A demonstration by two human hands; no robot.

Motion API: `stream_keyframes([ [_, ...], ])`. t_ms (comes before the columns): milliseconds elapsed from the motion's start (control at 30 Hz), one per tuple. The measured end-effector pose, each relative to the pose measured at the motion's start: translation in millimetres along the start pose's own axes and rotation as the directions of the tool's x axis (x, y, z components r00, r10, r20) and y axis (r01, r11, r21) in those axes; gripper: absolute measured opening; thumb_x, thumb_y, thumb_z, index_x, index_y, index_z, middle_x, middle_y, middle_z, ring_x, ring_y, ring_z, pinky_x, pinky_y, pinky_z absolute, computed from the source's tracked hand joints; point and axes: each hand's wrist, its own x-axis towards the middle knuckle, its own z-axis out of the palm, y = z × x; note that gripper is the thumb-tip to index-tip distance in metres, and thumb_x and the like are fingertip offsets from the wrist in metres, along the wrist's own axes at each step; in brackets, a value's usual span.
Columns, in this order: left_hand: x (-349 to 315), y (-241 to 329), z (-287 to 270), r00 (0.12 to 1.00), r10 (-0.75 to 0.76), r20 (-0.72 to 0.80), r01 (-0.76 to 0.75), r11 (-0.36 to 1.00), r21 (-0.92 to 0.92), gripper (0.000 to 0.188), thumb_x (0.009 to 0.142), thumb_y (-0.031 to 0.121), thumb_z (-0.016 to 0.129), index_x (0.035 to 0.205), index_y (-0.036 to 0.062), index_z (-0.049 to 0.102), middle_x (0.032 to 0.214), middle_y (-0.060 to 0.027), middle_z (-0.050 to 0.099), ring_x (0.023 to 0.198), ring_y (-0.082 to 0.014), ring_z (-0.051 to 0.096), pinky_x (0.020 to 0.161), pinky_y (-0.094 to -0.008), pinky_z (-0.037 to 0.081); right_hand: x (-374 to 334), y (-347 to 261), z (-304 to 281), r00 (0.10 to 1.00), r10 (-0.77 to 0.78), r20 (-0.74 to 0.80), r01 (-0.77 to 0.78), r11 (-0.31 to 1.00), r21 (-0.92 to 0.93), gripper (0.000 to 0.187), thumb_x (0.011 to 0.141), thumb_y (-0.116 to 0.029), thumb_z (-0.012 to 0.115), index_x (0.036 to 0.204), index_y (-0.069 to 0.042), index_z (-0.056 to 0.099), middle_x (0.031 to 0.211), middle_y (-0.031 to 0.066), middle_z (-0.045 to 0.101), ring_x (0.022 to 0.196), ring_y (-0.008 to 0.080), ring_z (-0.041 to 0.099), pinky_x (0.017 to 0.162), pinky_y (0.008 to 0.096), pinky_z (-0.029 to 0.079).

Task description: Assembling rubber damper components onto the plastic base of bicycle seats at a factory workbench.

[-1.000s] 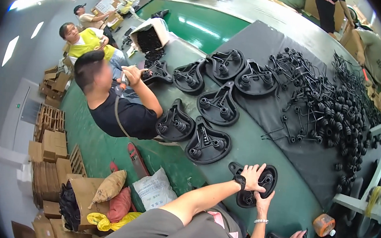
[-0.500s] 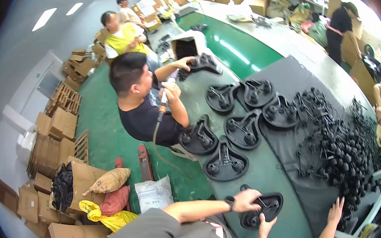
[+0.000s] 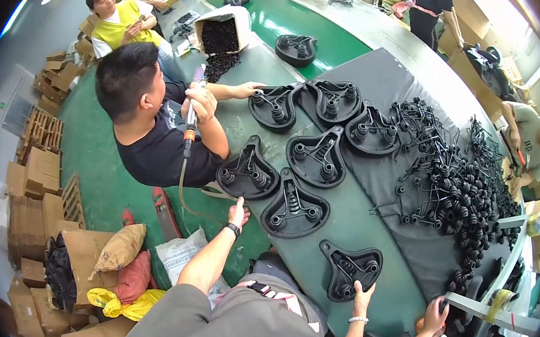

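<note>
Several upside-down black bicycle saddles, with wire rails and coil springs showing, lie on the green table. My right hand (image 3: 362, 297), with a bracelet, grips the near rim of the closest saddle (image 3: 345, 274), thumb over the edge. My left hand (image 3: 238, 213), wearing a black wristband, reaches to the near edge of a saddle (image 3: 248, 173) at the table's left side. Its fingers are apart, and a fingertip is at or against the rim. Another saddle (image 3: 294, 211) sits between my hands. Across the table, a co-worker's hand (image 3: 246, 90) touches a farther saddle (image 3: 274, 109).
The co-worker holds an air-powered driver (image 3: 191, 119) with a trailing hose. A heap of black rails and springs (image 3: 469, 194) covers the dark mat at right. Another person's hand (image 3: 432, 317) is close at my right, by a metal frame (image 3: 496, 314). A tipped bin (image 3: 241, 26) spills small black parts.
My left hand has left the nearest saddle and moved to the one farther left. The co-worker has put down a saddle at the far end and touches another. The view has shifted.
</note>
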Motion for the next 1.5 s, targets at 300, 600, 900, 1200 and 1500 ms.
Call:
stream_keyframes([
  [300, 33.7, 9.7, 12.2, 0.977, -0.140, 0.162, 0.185, 0.933, -0.309, 0.051, 0.093, 0.041, 0.075, 0.121, 0.0035, 0.054, 0.101, -0.0096, 0.063, 0.083, -0.0286, 0.073, 0.076, -0.0396, 0.059, -12.2, 8.5, 3.7, 0.992, 0.127, -0.007, -0.123, 0.976, 0.178, 0.100, 0.087, -0.040, 0.082, 0.162, -0.014, 0.023, 0.156, 0.0113, 0.044, 0.133, 0.0320, 0.053, 0.095, 0.0536, 0.053],
  [600, 39.6, 47.3, 25.4, 0.955, -0.161, 0.251, 0.260, 0.860, -0.440, 0.039, 0.093, 0.036, 0.071, 0.118, 0.0081, 0.058, 0.094, -0.0098, 0.067, 0.082, -0.0265, 0.073, 0.071, -0.0333, 0.062, -26.1, -7.5, 16.3, 0.931, 0.311, -0.189, -0.320, 0.947, -0.016, 0.112, 0.084, -0.066, 0.074, 0.166, -0.020, 0.014, 0.165, 0.0080, 0.035, 0.144, 0.0345, 0.041, 0.101, 0.0688, 0.035],
  [900, 95.9, 105.8, 93.3, 0.957, -0.062, 0.285, 0.182, 0.890, -0.418, 0.032, 0.094, 0.039, 0.069, 0.113, 0.0142, 0.061, 0.086, -0.0049, 0.068, 0.071, -0.0180, 0.069, 0.065, -0.0299, 0.062, -22.1, 9.8, 9.2, 0.922, 0.323, -0.213, -0.325, 0.945, 0.027, 0.116, 0.081, -0.067, 0.076, 0.167, -0.020, 0.014, 0.168, 0.0085, 0.029, 0.150, 0.0360, 0.034, 0.106, 0.0741, 0.028],
  [1200, 174.0, 198.3, 161.4, 0.968, 0.040, 0.247, 0.039, 0.951, -0.306, 0.042, 0.089, 0.036, 0.072, 0.115, 0.0058, 0.059, 0.087, -0.0050, 0.060, 0.072, -0.0192, 0.066, 0.065, -0.0330, 0.065, -35.9, 2.4, 19.5, 0.899, 0.362, -0.247, -0.338, 0.932, 0.133, 0.119, 0.082, -0.062, 0.080, 0.167, -0.018, 0.009, 0.171, 0.0093, 0.021, 0.153, 0.0358, 0.028, 0.111, 0.0739, 0.024],
  [1500, 238.8, 215.4, 220.9, 0.937, 0.029, 0.347, 0.068, 0.962, -0.263, 0.040, 0.085, 0.036, 0.078, 0.104, 0.0035, 0.063, 0.085, -0.0069, 0.060, 0.070, -0.0223, 0.068, 0.064, -0.0342, 0.064, -50.2, -8.1, 37.0, 0.892, 0.400, -0.210, -0.371, 0.914, 0.165, 0.111, 0.091, -0.053, 0.075, 0.167, -0.013, 0.005, 0.172, 0.0129, 0.017, 0.155, 0.0338, 0.026, 0.111, 0.0726, 0.029],
])
